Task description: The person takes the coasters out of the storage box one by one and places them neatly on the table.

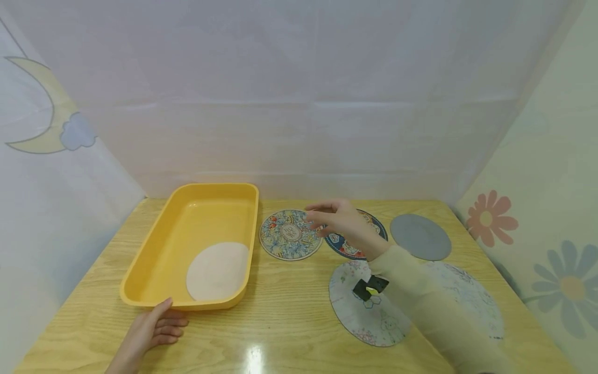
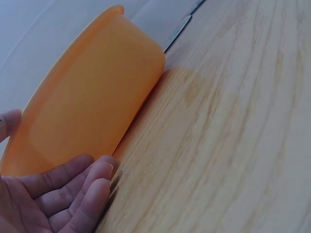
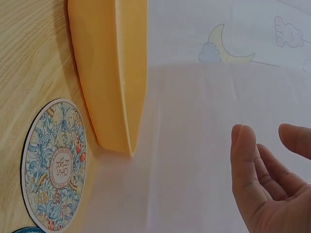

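Note:
At the front left corner of a yellow plastic tray (image 1: 187, 306), my left hand (image 1: 151, 330) holds the rim. The thumb hooks over the edge and the fingers (image 2: 73, 189) lie against the outer wall. Inside the tray is a plain off-white round mat (image 1: 218, 271). My right hand (image 1: 343, 223) is in the air with its fingers loosely bent and apart, holding nothing. Partly hidden behind it lies a dark blue patterned round mat (image 1: 376, 228). Left of that, a floral round mat (image 1: 275, 246) with a lettered centre lies beside the tray.
A grey round mat (image 1: 420, 236) lies at the back right. In front are a pale round mat (image 1: 343, 306) bearing dark shapes and another pale mat (image 1: 476, 296), partly covered by the right sleeve. White cloth (image 1: 299, 130) hangs behind the wooden table (image 1: 280, 322).

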`<action>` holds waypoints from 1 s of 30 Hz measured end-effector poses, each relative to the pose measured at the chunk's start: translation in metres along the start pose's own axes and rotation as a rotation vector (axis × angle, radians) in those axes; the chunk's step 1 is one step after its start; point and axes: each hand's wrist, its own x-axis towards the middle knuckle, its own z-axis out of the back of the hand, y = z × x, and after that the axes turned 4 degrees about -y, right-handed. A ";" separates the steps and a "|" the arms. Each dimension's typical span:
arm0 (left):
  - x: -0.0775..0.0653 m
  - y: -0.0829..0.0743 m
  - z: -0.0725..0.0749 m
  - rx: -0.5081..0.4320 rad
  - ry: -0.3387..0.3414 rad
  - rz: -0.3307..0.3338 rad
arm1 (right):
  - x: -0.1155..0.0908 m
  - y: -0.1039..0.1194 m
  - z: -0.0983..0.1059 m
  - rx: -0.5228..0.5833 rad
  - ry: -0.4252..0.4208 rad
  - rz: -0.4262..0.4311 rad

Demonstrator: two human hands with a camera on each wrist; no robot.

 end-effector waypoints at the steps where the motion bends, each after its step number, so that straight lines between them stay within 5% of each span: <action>1: 0.000 0.000 0.000 -0.001 -0.001 0.001 | 0.001 0.001 -0.002 0.004 0.006 -0.002; 30: -0.001 -0.001 -0.004 0.002 -0.041 0.006 | 0.043 0.019 -0.054 -0.013 0.099 -0.011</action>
